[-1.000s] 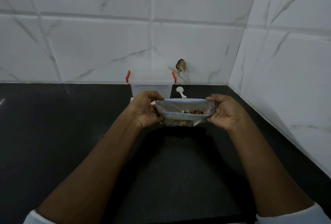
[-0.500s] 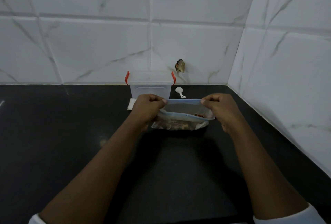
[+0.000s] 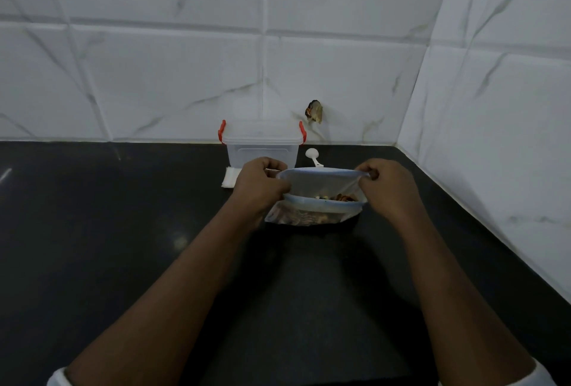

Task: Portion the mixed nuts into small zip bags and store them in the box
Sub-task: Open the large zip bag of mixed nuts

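Your left hand (image 3: 258,186) and right hand (image 3: 390,189) pinch zip bag of mixed nuts (image 3: 315,200) mouth open between them; lidded box (image 3: 262,147) just beyond.

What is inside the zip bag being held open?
Some mixed nuts show through the open mouth and clear lower wall of the zip bag. The left hand and right hand pinch its rim; the near band hides some.
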